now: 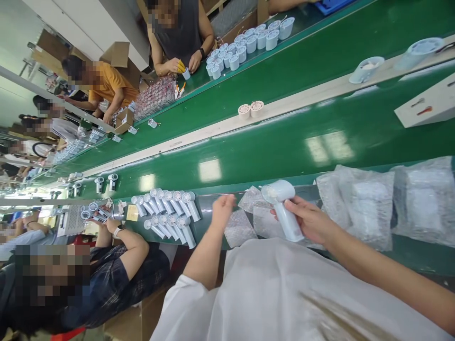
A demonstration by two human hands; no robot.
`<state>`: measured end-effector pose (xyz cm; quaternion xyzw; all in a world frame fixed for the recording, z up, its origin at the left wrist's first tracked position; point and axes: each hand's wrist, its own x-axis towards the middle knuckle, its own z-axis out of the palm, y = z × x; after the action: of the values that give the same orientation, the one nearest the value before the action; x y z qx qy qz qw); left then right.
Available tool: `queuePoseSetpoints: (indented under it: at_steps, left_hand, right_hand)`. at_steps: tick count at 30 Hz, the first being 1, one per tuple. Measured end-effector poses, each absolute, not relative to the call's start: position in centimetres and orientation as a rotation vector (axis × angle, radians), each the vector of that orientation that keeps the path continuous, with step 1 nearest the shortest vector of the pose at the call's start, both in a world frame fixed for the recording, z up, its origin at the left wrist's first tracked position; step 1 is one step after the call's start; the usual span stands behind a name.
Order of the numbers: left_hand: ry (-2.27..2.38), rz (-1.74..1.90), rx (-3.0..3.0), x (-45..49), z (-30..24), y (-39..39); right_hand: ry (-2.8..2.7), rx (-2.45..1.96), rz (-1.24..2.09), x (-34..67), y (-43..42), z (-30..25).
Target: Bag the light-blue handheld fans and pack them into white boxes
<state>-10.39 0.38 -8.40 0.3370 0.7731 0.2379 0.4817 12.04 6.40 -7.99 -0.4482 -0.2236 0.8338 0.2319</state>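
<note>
My right hand point(313, 220) grips a light blue handheld fan point(289, 220) by its handle, with the round head up and to the left. My left hand point(223, 208) is closed, its fingers curled in; whether anything is in them is hidden. Just right of the left hand lie clear bubble wrap bags point(240, 228), partly beneath the fan. To the left of that hand, several more handheld fans point(168, 201) lie in two rows on the green work surface point(209, 201).
Bubble-wrapped packages point(373, 203) lie to my right. A green conveyor belt point(249, 147) runs beyond the work surface, with a pale divider rail point(206, 131) along it. A person point(124, 237) sits at my left; others work across the belt beside several blue fan housings point(234, 61).
</note>
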Motion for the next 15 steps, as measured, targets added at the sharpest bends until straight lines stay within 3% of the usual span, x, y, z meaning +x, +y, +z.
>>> queuePoseSetpoints:
  at_steps: [2, 7, 11, 15]
  left_hand:
    - [2.073, 0.317, 0.769, -13.6, -9.6, 0.1]
    - [1.833, -0.019, 0.716, -15.2, -11.3, -1.6]
    - [1.603, -0.085, 0.689, -13.7, -10.0, -4.2]
    - [1.631, 0.072, 0.682, -12.8, -8.0, -7.1]
  right_hand:
    - [-0.487, -1.273, 2.354, 13.4, 6.5, -8.3]
    - [-0.196, -1.320, 2.501, 15.0, 6.1, -7.9]
    - [-0.150, -1.336, 2.530, 14.7, 5.4, -7.4]
    - [-0.178, -1.279, 2.640, 15.0, 5.0, -6.5]
